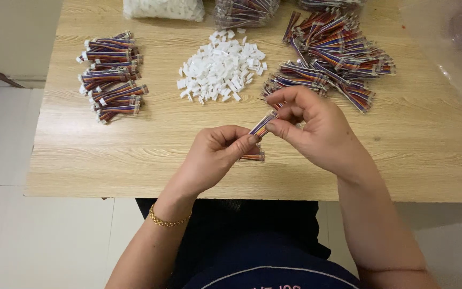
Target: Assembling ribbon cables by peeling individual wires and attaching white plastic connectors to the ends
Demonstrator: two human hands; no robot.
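Midway, by the look of the table (135,160): a worker holds one multicoloured ribbon cable (262,126) above the wooden top, both hands meeting over its near edge. On the worker's left lies a stack of cables (112,75) with white ends fitted, apparently finished; on the right a larger, looser heap (332,51) seems to await its turn, and between them sits a pile of white connectors (221,67), so I judge most of the work remains. Left hand (215,155), a gold bracelet (168,220) at the wrist, pinches the cable's lower part with thumb and forefinger. Right hand (314,128) curls over, fingertips pressed on its upper end. Bags (247,10) line the far edge.
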